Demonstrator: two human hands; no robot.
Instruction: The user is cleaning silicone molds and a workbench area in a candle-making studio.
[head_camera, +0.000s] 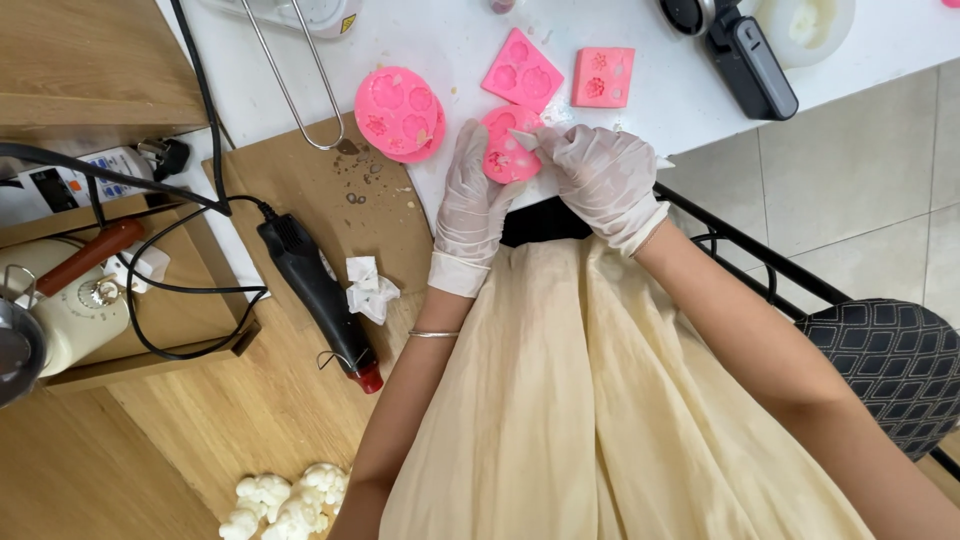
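1. The left hand (468, 205), gloved, reaches far, fingers spread, its grip cupping the pink mould (507, 150) at the white desk (660, 110) near edge.
2. The right hand (603, 180) bends inward, its grip clenched on a small white tool (524, 139) touching the mould.

My head view, condition: bright, even indoor light from above, soft short shadows only, slight washout on the white table (640, 110) and on the gloved right hand (603, 178), focus crisp at centre, mild wide-angle bending toward the edges, no motion blur I can detect.
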